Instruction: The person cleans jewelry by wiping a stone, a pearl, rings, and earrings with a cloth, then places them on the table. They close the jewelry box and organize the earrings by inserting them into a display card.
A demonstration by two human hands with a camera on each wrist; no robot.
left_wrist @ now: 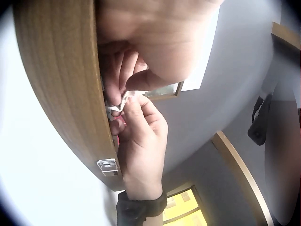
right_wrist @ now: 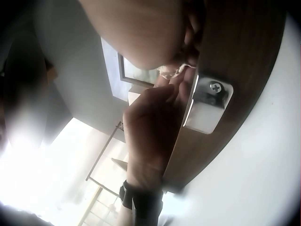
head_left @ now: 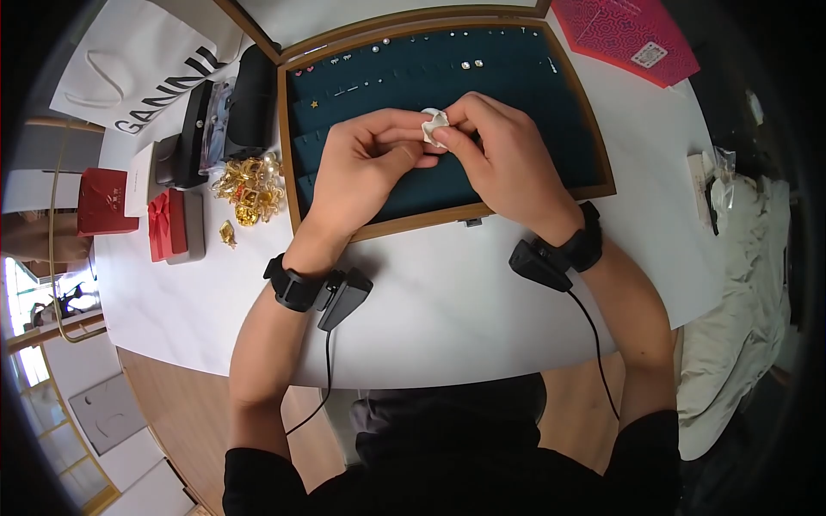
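In the head view, a small crumpled white cloth (head_left: 434, 129) is held between both hands, over the dark green lining (head_left: 413, 176) of a wooden jewelry case (head_left: 413, 225). My right hand (head_left: 508, 155) pinches the cloth between thumb and forefinger. The curled fingers of my left hand (head_left: 366, 163) meet its other side. The left wrist view shows folds of the white cloth (left_wrist: 123, 101) at both hands' fingertips. Anything inside the folds is hidden. Several small earrings (head_left: 471, 65) sit in the lining beyond my hands, with a gold star stud (head_left: 314, 104) at the left.
Gold-toned jewelry (head_left: 249, 189) is heaped left of the case, near a red box with a bow (head_left: 166, 225) and a black case (head_left: 251, 103). A white paper bag (head_left: 129, 77) stands behind. The raised wooden lid frame (head_left: 404, 15) borders the far side; a pink packet (head_left: 628, 39) lies right.
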